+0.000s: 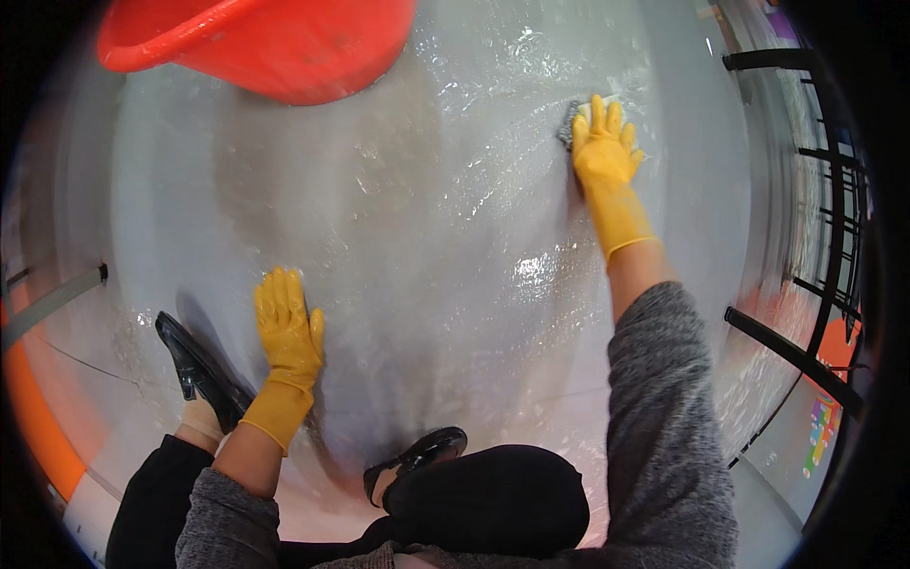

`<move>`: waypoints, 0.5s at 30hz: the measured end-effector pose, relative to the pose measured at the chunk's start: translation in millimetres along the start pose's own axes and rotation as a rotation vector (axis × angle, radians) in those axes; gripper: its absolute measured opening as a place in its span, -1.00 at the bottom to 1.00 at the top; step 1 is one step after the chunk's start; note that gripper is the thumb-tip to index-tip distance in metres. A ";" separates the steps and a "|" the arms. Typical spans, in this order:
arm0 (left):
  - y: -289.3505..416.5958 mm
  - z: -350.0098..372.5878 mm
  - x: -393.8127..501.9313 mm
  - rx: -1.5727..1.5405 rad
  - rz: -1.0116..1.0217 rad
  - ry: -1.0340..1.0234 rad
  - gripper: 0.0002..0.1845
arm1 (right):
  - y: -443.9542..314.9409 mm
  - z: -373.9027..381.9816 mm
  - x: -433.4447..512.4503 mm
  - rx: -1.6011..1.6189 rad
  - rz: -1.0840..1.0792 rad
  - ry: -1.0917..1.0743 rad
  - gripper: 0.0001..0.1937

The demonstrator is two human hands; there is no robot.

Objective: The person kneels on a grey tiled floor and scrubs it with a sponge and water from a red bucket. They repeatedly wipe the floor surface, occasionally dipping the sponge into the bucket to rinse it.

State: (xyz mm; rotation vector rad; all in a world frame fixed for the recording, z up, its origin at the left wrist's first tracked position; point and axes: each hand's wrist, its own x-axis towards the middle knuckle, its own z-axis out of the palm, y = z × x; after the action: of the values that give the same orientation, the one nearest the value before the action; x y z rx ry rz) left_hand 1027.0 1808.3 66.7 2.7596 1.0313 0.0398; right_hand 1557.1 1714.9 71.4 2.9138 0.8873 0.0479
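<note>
Yellow rubber gloves cover both of my hands. My right hand [606,146], at the upper right, presses a grey scouring pad or cloth [569,125] with a pale piece beside it onto the wet, soapy grey floor [441,235]. Its fingers are spread over the top. Lower left, my left hand [286,320] lies palm down on the floor, fingers extended, holding nothing. A red plastic basin or bucket [306,50] stands on the floor at the upper left, cut off by the picture's top edge.
My black shoes [195,366] are on the wet floor, one beside my left hand. Black metal rack legs [789,355] stand along the right. A grey metal leg [57,302] reaches in from the left, near an orange strip [44,419].
</note>
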 end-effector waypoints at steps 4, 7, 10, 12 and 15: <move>1.4 2.5 -1.2 -0.031 -0.016 0.013 -0.18 | -46.3 -11.3 -74.2 -0.019 -0.190 0.161 -0.34; 1.2 1.5 -2.6 -0.039 0.004 0.030 -0.21 | -120.5 -32.1 -206.3 0.323 -0.587 0.030 -0.41; 0.5 -0.8 -2.8 -0.051 0.021 0.044 -0.24 | -130.2 -22.8 -250.2 0.537 -1.011 0.031 -0.44; 0.8 -2.3 -2.0 -0.045 0.025 0.024 -0.24 | -86.2 -7.0 -211.9 0.429 -0.984 -0.095 -0.51; 3.4 -2.8 -0.6 -0.023 0.014 0.022 -0.25 | 17.6 6.1 -105.4 0.328 -0.257 0.199 -0.51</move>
State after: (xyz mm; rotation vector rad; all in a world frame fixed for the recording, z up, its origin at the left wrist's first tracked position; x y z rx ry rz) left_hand 1028.5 1805.8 70.1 2.7520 1.0103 0.0839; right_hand 1479.7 1641.1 66.9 3.0982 1.4203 0.1931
